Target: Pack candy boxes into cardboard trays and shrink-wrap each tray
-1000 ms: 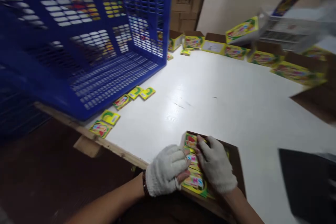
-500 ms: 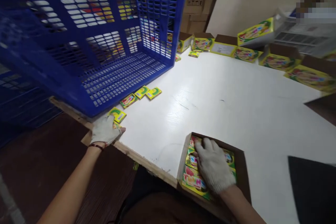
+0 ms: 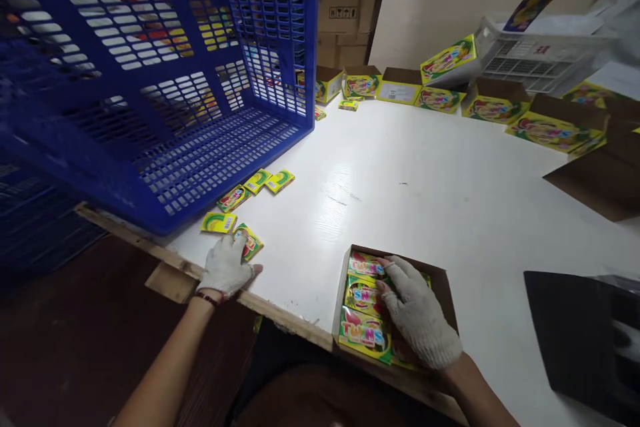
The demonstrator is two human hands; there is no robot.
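Touching a packet [image 3: 254,244] near the front edge of the tabletop [image 3: 390,160], the left hand [image 3: 227,267] lies loosely open; the right hand [image 3: 417,310], half-curled, rests over packets [image 3: 364,329] in a box [image 3: 442,285] along that edge, its hold unclear.

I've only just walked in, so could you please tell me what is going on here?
A person at a white table is handling small TWINS packs. The left hand touches a loose pack near the table's edge, while the right hand rests over packs in an open box. More loose packs lie beside the blue crate, and yellow boxes stand along the far side.
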